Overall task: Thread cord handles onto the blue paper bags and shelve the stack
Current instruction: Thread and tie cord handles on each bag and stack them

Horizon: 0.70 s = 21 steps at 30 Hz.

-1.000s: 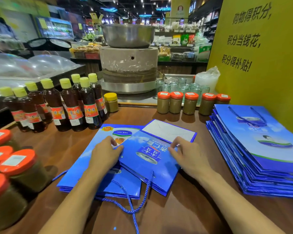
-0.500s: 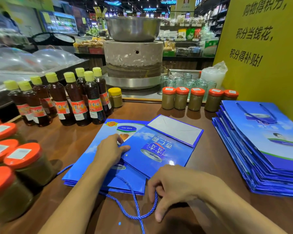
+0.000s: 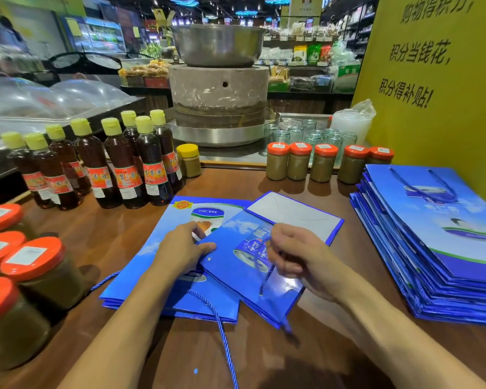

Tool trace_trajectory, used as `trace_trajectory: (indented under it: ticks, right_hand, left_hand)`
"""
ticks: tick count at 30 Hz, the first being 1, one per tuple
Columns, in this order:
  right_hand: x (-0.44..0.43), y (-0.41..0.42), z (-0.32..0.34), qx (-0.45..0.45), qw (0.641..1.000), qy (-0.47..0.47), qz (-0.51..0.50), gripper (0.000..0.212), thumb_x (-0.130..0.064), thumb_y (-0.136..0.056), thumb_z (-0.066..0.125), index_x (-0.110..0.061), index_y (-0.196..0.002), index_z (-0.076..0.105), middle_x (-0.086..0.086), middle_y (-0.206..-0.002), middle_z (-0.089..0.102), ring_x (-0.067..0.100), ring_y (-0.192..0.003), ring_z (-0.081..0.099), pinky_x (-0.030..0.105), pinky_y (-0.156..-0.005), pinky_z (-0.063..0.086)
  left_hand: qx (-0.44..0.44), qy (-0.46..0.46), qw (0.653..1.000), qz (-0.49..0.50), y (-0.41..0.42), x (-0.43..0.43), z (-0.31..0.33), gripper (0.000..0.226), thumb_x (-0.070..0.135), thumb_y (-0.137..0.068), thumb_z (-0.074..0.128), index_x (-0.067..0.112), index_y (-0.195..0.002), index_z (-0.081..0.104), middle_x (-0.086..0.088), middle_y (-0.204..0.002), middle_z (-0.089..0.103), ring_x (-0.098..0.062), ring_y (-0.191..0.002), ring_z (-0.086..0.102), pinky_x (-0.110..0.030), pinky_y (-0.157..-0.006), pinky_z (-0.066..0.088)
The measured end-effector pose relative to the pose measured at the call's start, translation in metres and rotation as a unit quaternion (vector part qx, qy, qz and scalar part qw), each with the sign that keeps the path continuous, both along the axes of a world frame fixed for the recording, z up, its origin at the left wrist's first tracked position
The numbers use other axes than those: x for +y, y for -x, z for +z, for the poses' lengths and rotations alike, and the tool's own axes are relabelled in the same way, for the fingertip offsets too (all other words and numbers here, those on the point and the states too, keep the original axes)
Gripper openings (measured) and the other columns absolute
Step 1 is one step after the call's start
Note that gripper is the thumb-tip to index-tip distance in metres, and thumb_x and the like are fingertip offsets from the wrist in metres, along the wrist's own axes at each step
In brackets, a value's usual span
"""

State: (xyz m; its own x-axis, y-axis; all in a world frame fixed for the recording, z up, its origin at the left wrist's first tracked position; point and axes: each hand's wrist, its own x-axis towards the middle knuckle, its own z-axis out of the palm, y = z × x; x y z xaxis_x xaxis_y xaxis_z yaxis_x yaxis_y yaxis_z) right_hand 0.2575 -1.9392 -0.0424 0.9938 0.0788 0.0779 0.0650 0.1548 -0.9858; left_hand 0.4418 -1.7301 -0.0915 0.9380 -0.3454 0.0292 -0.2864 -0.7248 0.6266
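A flat blue paper bag (image 3: 236, 273) lies tilted on a small pile of blue bags (image 3: 152, 282) in the middle of the wooden table. My left hand (image 3: 183, 251) pinches the bag's left corner beside a punched hole. Over the bag's printed face, my right hand (image 3: 295, 256) pinches a blue cord (image 3: 265, 276) that runs down to a hole near the bag's near edge. A second blue cord (image 3: 222, 329) trails from the pile toward me. On the right sits a tall stack of blue bags (image 3: 432, 248) with cord handles.
Dark oil bottles with yellow caps (image 3: 118, 164) line the back left. Orange-lidded jars (image 3: 31, 273) crowd the left edge, and more orange-lidded jars (image 3: 323, 161) stand at the back. A stone mill (image 3: 219, 94) and a yellow sign (image 3: 438, 80) rise behind.
My right hand rose from the table's near edge, where it held the cord loop, up over the bag, drawing the cord with it. My left hand stayed at the bag's left corner.
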Motion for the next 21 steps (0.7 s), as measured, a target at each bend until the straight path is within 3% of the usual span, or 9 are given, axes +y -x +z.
trace_trajectory:
  ticks: [3, 7, 12, 16, 20, 21]
  right_hand:
    - [-0.014, -0.005, -0.003, -0.018, 0.995, -0.074, -0.068, 0.025, -0.030, -0.098, 0.062, -0.020, -0.077, 0.054, 0.003, -0.066, 0.048, 0.005, -0.045, 0.021, 0.019, -0.046, 0.016]
    - [-0.029, -0.008, 0.000, -0.029, 0.976, -0.159, -0.143, 0.010, -0.021, -0.094, 0.061, -0.014, -0.089, 0.065, 0.001, -0.068, 0.050, 0.002, -0.041, 0.024, 0.018, -0.046, 0.012]
    - [-0.055, -0.010, 0.001, -0.055, 0.951, -0.208, -0.222, 0.021, -0.020, -0.095, 0.061, -0.011, -0.111, 0.070, 0.002, -0.081, 0.059, 0.003, -0.043, 0.029, 0.021, -0.047, 0.014]
    - [-0.065, -0.011, -0.006, -0.050, 0.938, -0.176, -0.294, 0.021, -0.021, -0.091, 0.068, -0.013, -0.109, 0.074, 0.001, -0.084, 0.062, 0.005, -0.051, 0.037, 0.015, -0.044, 0.029]
    - [-0.065, -0.014, -0.013, -0.039, 0.931, -0.100, -0.349, 0.001, -0.014, -0.094, 0.070, -0.014, -0.094, 0.071, -0.002, -0.074, 0.062, 0.009, -0.061, 0.048, 0.016, -0.052, 0.042]
    - [-0.063, -0.015, -0.014, -0.041, 0.933, -0.082, -0.349, 0.005, -0.012, -0.095, 0.069, -0.013, -0.091, 0.066, -0.002, -0.072, 0.063, 0.011, -0.063, 0.051, 0.017, -0.055, 0.046]
  left_hand:
    - [-0.004, 0.000, 1.000, -0.009, 0.000, 0.000, 0.000, 0.034, 0.044, -0.082, 0.085, 0.023, -0.096, 0.062, -0.002, -0.093, 0.071, -0.022, -0.079, 0.067, -0.033, -0.061, 0.046]
    - [-0.001, 0.004, 1.000, -0.023, 0.003, -0.001, 0.002, 0.032, 0.042, -0.080, 0.087, 0.025, -0.094, 0.064, 0.002, -0.089, 0.069, -0.018, -0.078, 0.066, -0.032, -0.062, 0.045]
    - [-0.011, -0.016, 0.999, -0.047, 0.005, -0.003, 0.004, 0.030, 0.046, -0.078, 0.087, 0.030, -0.094, 0.066, 0.005, -0.092, 0.066, -0.016, -0.080, 0.064, -0.035, -0.070, 0.052]
    - [-0.004, -0.007, 0.998, -0.068, 0.010, -0.006, 0.004, 0.032, 0.050, -0.075, 0.089, 0.031, -0.091, 0.068, 0.007, -0.090, 0.066, -0.015, -0.079, 0.066, -0.035, -0.066, 0.055]
    - [-0.005, 0.001, 0.997, -0.076, 0.015, -0.010, 0.008, 0.031, 0.047, -0.076, 0.088, 0.029, -0.095, 0.071, 0.002, -0.087, 0.069, -0.013, -0.076, 0.065, -0.026, -0.053, 0.045]
    - [-0.007, 0.004, 0.997, -0.077, 0.017, -0.010, 0.008, 0.031, 0.046, -0.076, 0.088, 0.028, -0.097, 0.072, 0.003, -0.087, 0.068, -0.012, -0.077, 0.065, -0.025, -0.052, 0.045]
